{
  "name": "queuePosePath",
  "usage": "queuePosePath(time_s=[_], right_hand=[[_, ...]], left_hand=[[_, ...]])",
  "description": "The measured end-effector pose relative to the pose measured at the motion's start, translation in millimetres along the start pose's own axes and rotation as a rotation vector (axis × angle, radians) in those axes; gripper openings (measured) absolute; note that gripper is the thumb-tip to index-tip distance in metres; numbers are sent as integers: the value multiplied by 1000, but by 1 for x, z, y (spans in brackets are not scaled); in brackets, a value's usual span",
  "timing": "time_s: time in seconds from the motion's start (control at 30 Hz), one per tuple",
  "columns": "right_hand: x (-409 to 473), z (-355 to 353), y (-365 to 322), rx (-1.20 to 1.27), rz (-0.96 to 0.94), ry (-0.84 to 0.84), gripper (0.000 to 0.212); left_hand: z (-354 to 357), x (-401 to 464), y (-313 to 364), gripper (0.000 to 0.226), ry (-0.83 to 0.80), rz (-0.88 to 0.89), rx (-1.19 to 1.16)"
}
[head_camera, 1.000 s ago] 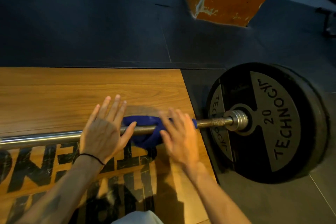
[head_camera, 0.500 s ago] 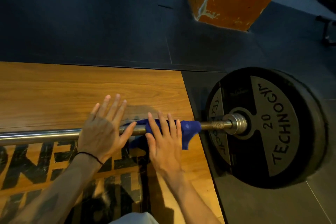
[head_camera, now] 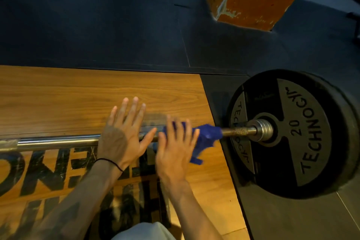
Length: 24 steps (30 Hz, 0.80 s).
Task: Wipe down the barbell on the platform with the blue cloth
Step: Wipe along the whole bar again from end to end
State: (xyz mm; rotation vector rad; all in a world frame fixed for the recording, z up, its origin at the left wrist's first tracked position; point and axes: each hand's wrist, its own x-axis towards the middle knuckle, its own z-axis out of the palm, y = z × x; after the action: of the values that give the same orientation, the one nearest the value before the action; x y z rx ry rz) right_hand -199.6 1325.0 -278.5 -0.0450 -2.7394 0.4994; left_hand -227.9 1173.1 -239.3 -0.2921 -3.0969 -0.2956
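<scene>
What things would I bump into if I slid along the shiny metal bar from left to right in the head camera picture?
Bare silver steel bar → left hand lying flat on it → right hand pressing the crumpled blue cloth → rusty brown bar section → ridged silver collar → black round 20 weight plate.

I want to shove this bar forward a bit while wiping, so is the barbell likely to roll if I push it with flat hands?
Probably yes: the barbell rests on a round 20 plate standing on edge, so it should roll. It likely feels heavy to start, given that thick plate. The blue cloth drapes limply over the shaft under the right hand, so it may slip rather than grip.
</scene>
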Motion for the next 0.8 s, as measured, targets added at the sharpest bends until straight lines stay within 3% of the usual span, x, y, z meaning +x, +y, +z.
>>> queuePosePath(time_s=[0.1,0.17,0.3,0.43,0.57,0.67,0.73,0.8], right_hand=[[-3,-9,20,-71,-278,-132,54],[9,-24,55,-118,-308,-171,54],[23,-48,112,-208,-43,-93,58],[9,-21,57,-50,174,7,58],[-18,6,-39,-60,-204,-101,67],[-8,1,-35,-176,-505,-230,85],[7,-16,-3,-214,-559,-282,92],[24,-36,45,-200,-450,-283,74]], left_hand=[[-1,-3,-2,81,17,29,-18],[-2,-4,-4,81,32,57,-26],[-4,-9,-13,80,29,56,-29],[-7,-22,-35,79,41,-13,-9],[-12,-27,-55,83,90,-104,-48],[-16,-29,-64,83,142,-124,-66],[-20,-28,-67,81,151,-96,-70],[-23,-28,-68,80,158,-77,-84]])
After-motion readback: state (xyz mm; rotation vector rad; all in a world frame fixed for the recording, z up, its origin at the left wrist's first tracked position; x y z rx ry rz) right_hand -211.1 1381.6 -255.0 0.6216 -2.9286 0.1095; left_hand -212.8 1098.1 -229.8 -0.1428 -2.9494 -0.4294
